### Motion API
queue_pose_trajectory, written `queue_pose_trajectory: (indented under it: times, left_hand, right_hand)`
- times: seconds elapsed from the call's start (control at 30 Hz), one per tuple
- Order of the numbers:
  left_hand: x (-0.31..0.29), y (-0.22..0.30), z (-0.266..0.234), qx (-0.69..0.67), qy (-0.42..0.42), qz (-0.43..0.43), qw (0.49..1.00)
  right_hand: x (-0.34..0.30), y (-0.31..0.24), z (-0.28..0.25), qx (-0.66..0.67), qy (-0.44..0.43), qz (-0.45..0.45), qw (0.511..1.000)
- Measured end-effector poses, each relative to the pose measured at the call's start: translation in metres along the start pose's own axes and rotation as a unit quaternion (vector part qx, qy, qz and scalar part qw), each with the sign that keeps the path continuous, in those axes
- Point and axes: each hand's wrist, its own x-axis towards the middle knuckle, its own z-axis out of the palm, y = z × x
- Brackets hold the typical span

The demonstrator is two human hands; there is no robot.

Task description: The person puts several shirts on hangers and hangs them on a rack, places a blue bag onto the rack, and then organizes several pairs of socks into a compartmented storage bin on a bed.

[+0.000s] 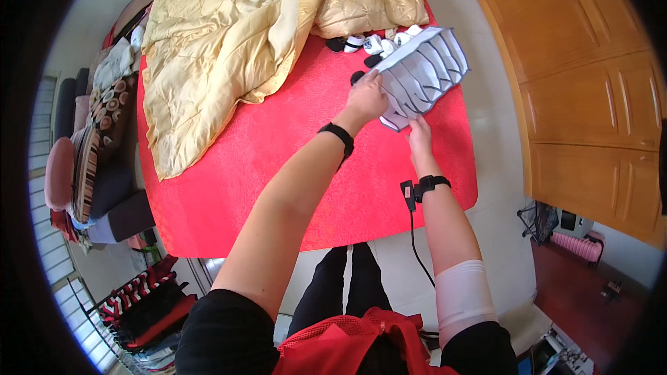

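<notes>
A white fabric storage organizer (422, 73) with dark edging and several divided compartments is tilted over the far right part of the red bed (306, 187). My left hand (368, 99) grips its near left side, with the fingertips partly hidden. My right hand (419, 137) is closed on its near lower corner. I see no contents in the compartments facing me. Just beyond and left of the organizer lie rolled white socks (373, 44) and black socks (373, 60), some of them partly covered by it.
A rumpled yellow quilt (229, 48) covers the bed's far left. Wooden cabinets (590, 97) stand along the right. At the left are a sofa with cushions (108, 114) and a rack of clothes (142, 305). A black cable (415, 236) hangs by my right forearm.
</notes>
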Motion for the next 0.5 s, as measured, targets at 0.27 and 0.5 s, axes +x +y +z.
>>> queue_pose_trajectory:
  times: [0.27, 0.5]
  left_hand:
    - [-0.074, 0.034, -0.002, -0.143, 0.067, 0.023, 0.987]
    - [-0.191, 0.085, 0.003, -0.187, 0.106, -0.114, 0.970]
  right_hand:
    - [-0.008, 0.037, -0.045, -0.118, 0.049, -0.157, 0.979]
    - [-0.087, -0.006, -0.091, -0.149, -0.069, -0.170, 0.972]
